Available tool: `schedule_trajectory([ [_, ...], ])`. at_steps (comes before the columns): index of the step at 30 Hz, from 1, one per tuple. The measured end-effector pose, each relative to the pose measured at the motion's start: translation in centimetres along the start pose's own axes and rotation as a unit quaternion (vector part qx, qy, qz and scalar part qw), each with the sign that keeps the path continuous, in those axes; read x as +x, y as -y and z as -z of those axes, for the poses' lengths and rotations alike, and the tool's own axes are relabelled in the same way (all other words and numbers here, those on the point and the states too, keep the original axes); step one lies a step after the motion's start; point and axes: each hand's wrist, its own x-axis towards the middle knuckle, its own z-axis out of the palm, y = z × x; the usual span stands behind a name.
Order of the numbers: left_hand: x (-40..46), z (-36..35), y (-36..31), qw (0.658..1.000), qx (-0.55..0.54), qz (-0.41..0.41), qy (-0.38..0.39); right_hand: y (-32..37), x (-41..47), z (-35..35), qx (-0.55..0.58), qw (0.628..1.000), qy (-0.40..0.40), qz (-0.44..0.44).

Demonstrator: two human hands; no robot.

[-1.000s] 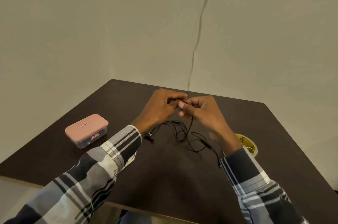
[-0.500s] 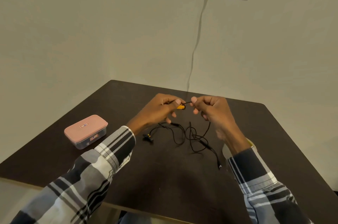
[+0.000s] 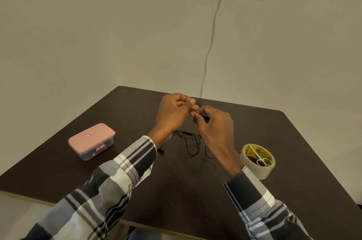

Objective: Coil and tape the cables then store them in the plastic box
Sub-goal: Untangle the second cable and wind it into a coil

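Hands meet above the middle of a dark brown table (image 3: 195,190), seen from a head-worn camera looking forward and down. Left hand (image 3: 173,114) is raised with its fingers curled inward and its thumb and fingertips brought together near the top, pinching a thin black cable (image 3: 191,142). Right hand (image 3: 214,128) sits just beside it, slightly lower and nearer the viewer, fingers also curled, its thumb and forefinger pinching the same cable close to the left hand's fingertips. Only a short bit of cable shows between the two hands; the exact grip point is partly hidden. From the hands the cable drops to the tabletop, where its slack lies in loose, uncoiled loops directly beneath and just behind the wrists, so it has no single long axis; one small dark end lies by the left cuff. Both arms wear plaid sleeves in black, grey and white. Well to the left on the table stands a clear plastic box (image 3: 92,141) with a pink lid closed on it, its long side running diagonally from near left to far right. To the right, near the right forearm, a roll of tape (image 3: 257,161) lies flat, with small white-handled scissors (image 3: 261,159) resting in its core.
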Motion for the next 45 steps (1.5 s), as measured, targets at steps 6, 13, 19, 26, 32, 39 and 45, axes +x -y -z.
schedule_trajectory([
  [6,-0.4,0.3,-1.1,0.992,-0.121,0.018,0.012,-0.5,0.0,-0.7,0.137,0.980,-0.062,-0.131],
  [13,-0.4,2.2,-1.2,0.995,-0.096,0.018,-0.021,-2.2,1.3,0.8,0.305,0.908,-0.093,-0.272],
  [19,-0.5,2.8,-1.8,0.995,-0.102,-0.004,0.012,-3.9,2.5,1.7,0.115,0.965,-0.079,-0.221],
  [26,-0.3,3.2,-2.1,0.994,-0.104,-0.034,0.029,-2.9,5.0,3.9,0.020,0.984,-0.101,-0.143],
  [32,-0.2,3.9,-1.0,0.997,-0.066,-0.024,0.025,-2.8,7.0,6.3,-0.013,0.995,0.009,-0.098],
  [39,0.0,2.2,-0.7,0.998,-0.038,-0.021,0.052,-0.1,4.6,6.1,0.133,0.921,0.364,-0.029],
  [45,0.2,2.5,-1.2,0.996,-0.020,-0.041,0.075,1.4,4.5,5.3,0.218,0.955,0.193,-0.054],
])
